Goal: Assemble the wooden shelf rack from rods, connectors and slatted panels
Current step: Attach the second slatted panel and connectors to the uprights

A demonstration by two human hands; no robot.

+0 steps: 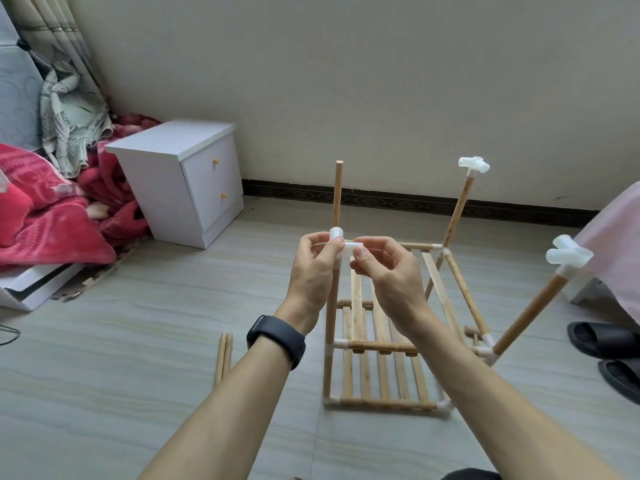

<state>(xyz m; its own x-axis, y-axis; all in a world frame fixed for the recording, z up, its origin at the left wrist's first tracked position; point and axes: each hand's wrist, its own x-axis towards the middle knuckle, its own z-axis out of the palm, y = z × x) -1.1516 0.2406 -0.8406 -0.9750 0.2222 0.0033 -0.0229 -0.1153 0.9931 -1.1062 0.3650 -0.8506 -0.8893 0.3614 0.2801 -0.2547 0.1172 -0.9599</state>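
Both hands are up at the top of the near-left rod (331,323) of the half-built rack (384,405), which stands on the floor (138,341). My left hand (313,268) and right hand (388,271) each pinch the same white connector (336,234) between thumb and fingertips. The other fingers are curled in and neither hand holds anything else. The left hand hides the joint, so I cannot tell whether the connector is seated on the rod top or just above it.

Risks as I judge them:
- The connector may go on tilted and jam or split if I press before the socket lines up with the rod end.
- Its side sockets may end up pointing the wrong way. Then the cross rods would not meet the far-left rod (337,195) (its top is bare, no connector) or the two right-hand posts.
- The right posts, capped by the far connector (473,165) and the near connector (568,255), lean outward, so the frame looks loose. A hard downward push could rack it or pop a lower joint beside the slatted panels (381,375).
- The rack is light and the tile is smooth, so it may skid away under a push.
- The spare rods (223,355) lie on the floor near the rack's left side and could roll if knocked.
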